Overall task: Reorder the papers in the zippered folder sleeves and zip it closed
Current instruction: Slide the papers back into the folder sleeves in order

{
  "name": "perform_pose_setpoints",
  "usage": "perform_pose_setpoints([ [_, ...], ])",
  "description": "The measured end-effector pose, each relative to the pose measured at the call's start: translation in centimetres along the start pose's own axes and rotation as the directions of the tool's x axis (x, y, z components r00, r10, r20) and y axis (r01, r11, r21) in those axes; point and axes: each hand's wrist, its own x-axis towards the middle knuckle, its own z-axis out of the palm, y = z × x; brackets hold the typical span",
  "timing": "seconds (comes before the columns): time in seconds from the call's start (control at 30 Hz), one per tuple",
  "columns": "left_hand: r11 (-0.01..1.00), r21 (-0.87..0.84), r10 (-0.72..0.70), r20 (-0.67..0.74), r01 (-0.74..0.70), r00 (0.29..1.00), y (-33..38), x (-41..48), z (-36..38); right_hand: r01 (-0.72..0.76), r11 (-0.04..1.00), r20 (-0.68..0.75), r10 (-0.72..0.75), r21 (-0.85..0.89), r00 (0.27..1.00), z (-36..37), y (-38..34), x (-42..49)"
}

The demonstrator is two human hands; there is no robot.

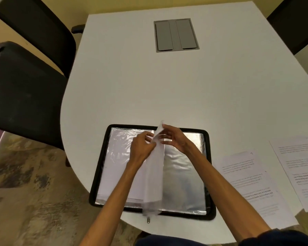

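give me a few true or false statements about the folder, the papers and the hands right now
1. The folder lies open on the table. True.
2. Both hands hold the upright sleeve near its top edge. True: the left hand and right hand meet there.
3. The loose papers lie to the left of the folder. False: they lie to its right.
4. The folder is zipped closed. False: it is unzipped, and the zipper pull hangs at the near edge.
5. A grey panel is set into the table farther away. True.
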Motion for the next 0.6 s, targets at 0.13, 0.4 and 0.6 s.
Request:
perform_pose_setpoints([
  [0.13, 0.998, 0.032, -0.053, -0.089, 0.056, 0.995, -2.8, 0.4, -5.7, 0.084, 0.946, -0.102, -0.121, -0.312, 0.987, 1.6, 1.9, 0.8],
  [0.4, 0.975, 0.149, -0.128, -0.216, 0.163, 0.968, -9.3, 0.7, -8.6, 0.104, 0.626, 0.048, -0.105, -0.773, 0.993, 3.3, 7.7, 2.4],
  [0.6, 0.960, 0.246, -0.066, -0.258, 0.132, 0.964, -11.9, -0.2, -4.4, 0.121, 0.527, 0.086, -0.091, -0.841, 0.992, 3.8, 10.0, 2.8],
])
